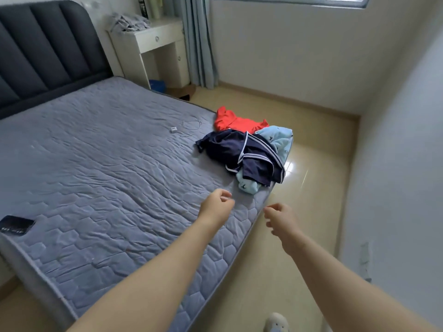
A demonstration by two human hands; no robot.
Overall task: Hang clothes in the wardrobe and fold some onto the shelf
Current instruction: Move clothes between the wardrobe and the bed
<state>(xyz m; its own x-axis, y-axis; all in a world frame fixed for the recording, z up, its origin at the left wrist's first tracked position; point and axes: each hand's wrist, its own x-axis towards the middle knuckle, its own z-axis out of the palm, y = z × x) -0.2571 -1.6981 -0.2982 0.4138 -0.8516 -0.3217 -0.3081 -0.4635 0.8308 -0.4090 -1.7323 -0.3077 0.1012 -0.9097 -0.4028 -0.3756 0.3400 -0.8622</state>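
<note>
No legible text; white marks on dark card unreadable.

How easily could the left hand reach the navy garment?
Probably fairly easily: the left hand is empty and hovers over the mattress a little short of the navy garment, which lies on top with nothing in between.

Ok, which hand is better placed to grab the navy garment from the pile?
Probably left: the left hand hovers over the mattress, just short of the navy garment, while the right hand hangs past its edge, above the floor.
</note>
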